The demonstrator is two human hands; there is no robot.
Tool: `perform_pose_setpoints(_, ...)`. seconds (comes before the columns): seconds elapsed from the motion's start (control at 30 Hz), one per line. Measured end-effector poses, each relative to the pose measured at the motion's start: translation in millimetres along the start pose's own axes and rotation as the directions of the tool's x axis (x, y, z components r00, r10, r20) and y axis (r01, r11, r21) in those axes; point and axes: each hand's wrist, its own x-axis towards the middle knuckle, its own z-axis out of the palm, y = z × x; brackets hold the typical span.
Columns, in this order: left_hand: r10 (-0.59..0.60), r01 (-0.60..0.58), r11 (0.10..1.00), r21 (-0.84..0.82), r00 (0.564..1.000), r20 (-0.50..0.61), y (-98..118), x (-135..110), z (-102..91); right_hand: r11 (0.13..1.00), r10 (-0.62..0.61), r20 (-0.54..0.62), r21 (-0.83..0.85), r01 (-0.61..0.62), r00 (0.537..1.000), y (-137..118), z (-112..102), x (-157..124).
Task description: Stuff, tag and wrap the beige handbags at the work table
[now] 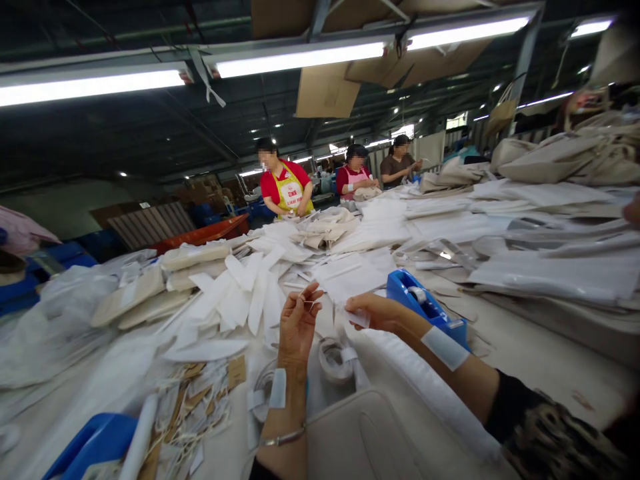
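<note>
Left hand (299, 323): thumb and fingertips pinching a thin white strand (311, 302). Right hand (373, 308), at its 3 o'clock — pinching a small white piece (359, 318). Blue tape dispenser (453, 325) just beside right hand, 3 o'clock. Clear tape roll (323, 363) at left hand's 4–5 o'clock; tangled tags (237, 371) at 8.

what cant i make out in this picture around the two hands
All in the head view:
Thin pale strand in the left hand: too fine to trace its ends.
Small white translucent slip in the right hand: partly hidden by the fingers.
Small brown cardboard tag: any print too small and blurred.
Blue plastic object, lower left: cut off by the bottom edge.
Flat beige panel: likewise cut off.
</note>
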Motion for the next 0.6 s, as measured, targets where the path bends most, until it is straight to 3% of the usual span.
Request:
perform_pose_setpoints(0.17,-0.017,0.011,0.998,0.066,0.996,0.093,-1.8,1.0,2.9,0.991,-0.105,0.082,-0.074,0.111,0.991,-10.3,9.9,10.3)
perform_pose_setpoints(0.3,-0.035,0.026,0.996,0.081,0.994,0.101,1.5,0.0,4.7,0.963,-0.234,0.293,-0.06,0.262,0.927,-20.6,37.9,36.7)
perform_pose_setpoints(0.43,0.016,-0.016,0.999,0.046,1.0,0.006,11.5,1.4,-3.2,0.968,-0.217,0.426,-0.025,0.251,0.879,-22.7,57.3,58.4)
perform_pose_setpoints(0.6,0.133,-0.139,0.99,-0.018,0.974,-0.183,21.3,6.8,-26.2,0.979,-0.201,0.468,0.062,0.195,0.86,-25.8,51.1,62.2)
